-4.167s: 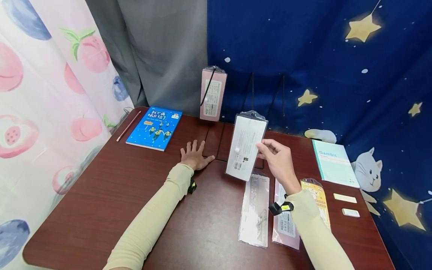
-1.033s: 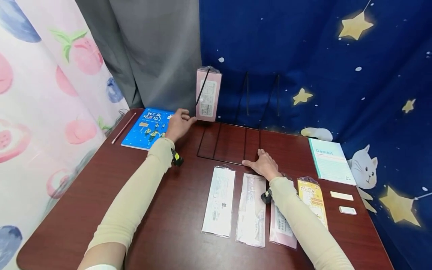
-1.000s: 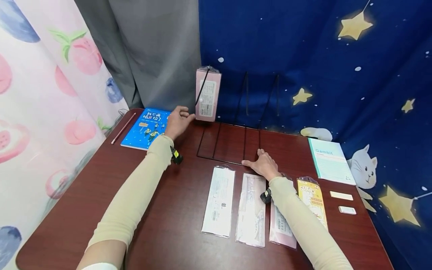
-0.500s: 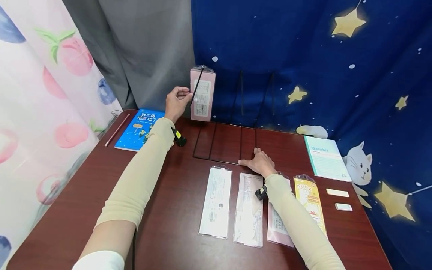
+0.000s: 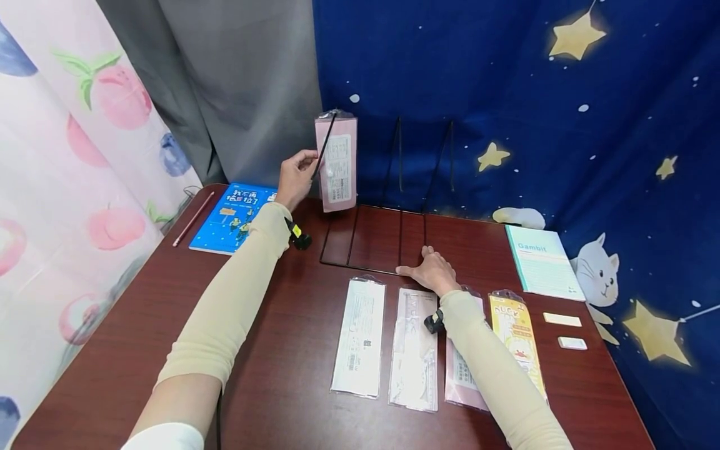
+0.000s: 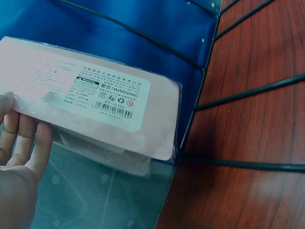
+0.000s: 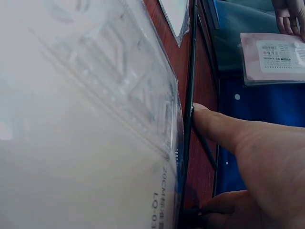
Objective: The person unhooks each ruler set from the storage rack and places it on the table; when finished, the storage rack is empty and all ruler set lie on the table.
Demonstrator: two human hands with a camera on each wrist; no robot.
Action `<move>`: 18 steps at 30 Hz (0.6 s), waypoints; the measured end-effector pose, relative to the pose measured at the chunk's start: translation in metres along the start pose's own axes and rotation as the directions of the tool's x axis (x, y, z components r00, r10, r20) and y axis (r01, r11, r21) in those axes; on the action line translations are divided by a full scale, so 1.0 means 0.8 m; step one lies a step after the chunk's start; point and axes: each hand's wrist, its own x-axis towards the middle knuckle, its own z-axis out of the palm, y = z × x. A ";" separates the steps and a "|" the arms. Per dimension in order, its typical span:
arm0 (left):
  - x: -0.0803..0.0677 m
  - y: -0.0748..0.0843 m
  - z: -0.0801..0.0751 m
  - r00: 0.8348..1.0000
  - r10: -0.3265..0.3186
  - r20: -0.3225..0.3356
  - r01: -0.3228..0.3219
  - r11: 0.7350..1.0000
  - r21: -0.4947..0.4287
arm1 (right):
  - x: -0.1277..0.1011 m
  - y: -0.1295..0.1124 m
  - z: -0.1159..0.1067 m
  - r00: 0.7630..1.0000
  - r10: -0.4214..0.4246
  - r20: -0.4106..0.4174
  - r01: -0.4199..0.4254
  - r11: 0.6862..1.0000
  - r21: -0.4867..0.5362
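My left hand (image 5: 297, 178) pinches the left edge of a pink hang-tab package (image 5: 340, 165), which hangs by its top from a hook of a black wire rack (image 5: 365, 269). In the left wrist view the thumb lies on the package's labelled face (image 6: 114, 98), the fingers reach under its edge, and a second package (image 6: 119, 160) shows behind it. At the rack's front corner my right hand (image 5: 433, 272) rests, thumb touching the front wire. Nearest below it is a clear-fronted package (image 5: 414, 350) marked 20CM, with triangle and ruler shapes inside.
A white package (image 5: 359, 337), another pink one (image 5: 462, 375) partly under my right sleeve, and a yellow one (image 5: 514, 337) lie in a row. A blue book (image 5: 230, 215) and pencil (image 5: 193, 219) lie left; a Gambit notebook (image 5: 544, 262) and two small blocks (image 5: 562, 320) lie right.
My right hand has put the white package down on the table and moved to the rack. My left hand has risen and taken the hanging package's edge; its lower end has shifted slightly.
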 end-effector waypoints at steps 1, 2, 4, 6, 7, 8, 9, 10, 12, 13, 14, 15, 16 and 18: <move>-0.002 0.000 0.000 1.000 -0.009 0.003 0.009 1.000 -0.011 | 0.000 0.000 0.000 1.000 -0.002 -0.001 0.002 1.000 -0.003; -0.005 0.000 0.000 1.000 -0.021 0.006 0.021 0.999 -0.026 | 0.000 0.000 0.001 1.000 -0.004 -0.002 0.004 1.000 -0.004; -0.009 -0.001 -0.001 0.999 -0.042 0.016 0.043 0.998 -0.051 | 0.000 0.001 0.001 1.000 -0.005 -0.002 0.005 1.000 -0.005; -0.012 -0.002 -0.002 0.998 -0.059 0.024 0.061 0.996 -0.066 | -0.001 0.001 0.001 1.000 -0.006 -0.002 0.006 1.000 -0.009; -0.014 -0.002 -0.002 0.998 -0.064 0.028 0.066 0.995 -0.072 | -0.001 0.001 0.001 1.000 -0.007 -0.002 0.006 1.000 -0.012; -0.015 -0.003 -0.002 0.997 -0.065 0.031 0.068 0.995 -0.078 | -0.001 0.001 0.001 1.000 -0.007 -0.003 0.007 1.000 -0.012; -0.016 -0.003 -0.003 0.997 -0.067 0.032 0.069 0.994 -0.085 | -0.002 0.000 0.001 1.000 -0.007 -0.004 0.007 1.000 -0.010; -0.017 -0.003 -0.003 0.997 -0.065 0.036 0.068 0.993 -0.093 | -0.002 0.000 0.001 1.000 -0.007 -0.006 0.007 1.000 -0.009; -0.019 -0.003 -0.004 0.997 -0.058 0.040 0.062 0.992 -0.110 | -0.002 -0.001 0.001 1.000 -0.009 -0.007 0.009 1.000 -0.008; -0.020 -0.002 -0.005 0.998 -0.054 0.041 0.058 0.991 -0.116 | -0.002 -0.001 0.001 1.000 -0.009 -0.006 0.009 1.000 -0.007; -0.021 -0.002 -0.006 0.998 -0.050 0.046 0.055 0.991 -0.122 | -0.002 -0.001 0.000 1.000 -0.010 -0.006 0.010 1.000 -0.006; -0.022 -0.001 -0.007 0.998 -0.049 0.046 0.055 0.990 -0.132 | -0.002 -0.002 0.000 1.000 -0.010 -0.005 0.010 1.000 -0.006; -0.023 -0.001 -0.007 0.998 -0.045 0.049 0.052 0.989 -0.139 | -0.002 -0.002 0.000 1.000 -0.011 -0.005 0.011 1.000 -0.008; -0.025 0.000 -0.008 0.998 -0.047 0.049 0.054 0.987 -0.151 | -0.002 -0.002 0.000 1.000 -0.012 -0.005 0.012 1.000 -0.006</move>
